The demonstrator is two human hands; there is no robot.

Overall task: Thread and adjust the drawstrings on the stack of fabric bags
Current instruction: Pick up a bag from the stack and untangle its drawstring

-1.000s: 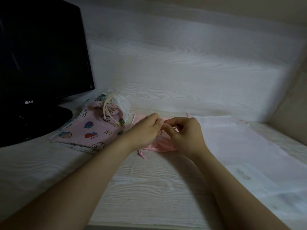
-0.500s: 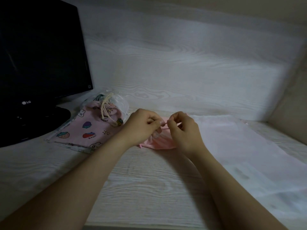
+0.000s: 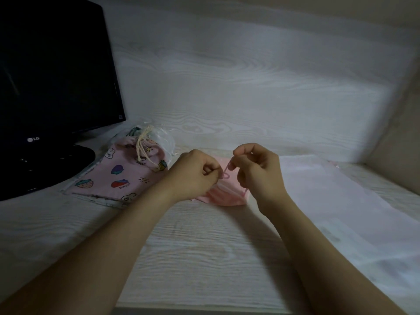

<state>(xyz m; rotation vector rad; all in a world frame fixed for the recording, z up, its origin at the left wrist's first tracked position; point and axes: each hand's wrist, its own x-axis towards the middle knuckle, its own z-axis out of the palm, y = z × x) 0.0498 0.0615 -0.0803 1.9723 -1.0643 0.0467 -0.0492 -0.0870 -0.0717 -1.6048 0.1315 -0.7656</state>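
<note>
— Both hands gripped what?
— We pinched the thin pink drawstring with our left hand and right hand, above the plain pink fabric bag on the pale wooden desk

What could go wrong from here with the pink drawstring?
1. The left hand and right hand appear to pinch the thin pink cord only at the fingertips, so it could slip out of either grip.
2. The pink bag lies loose and bunched under them. A pull may drag it along rather than tighten it.
</note>
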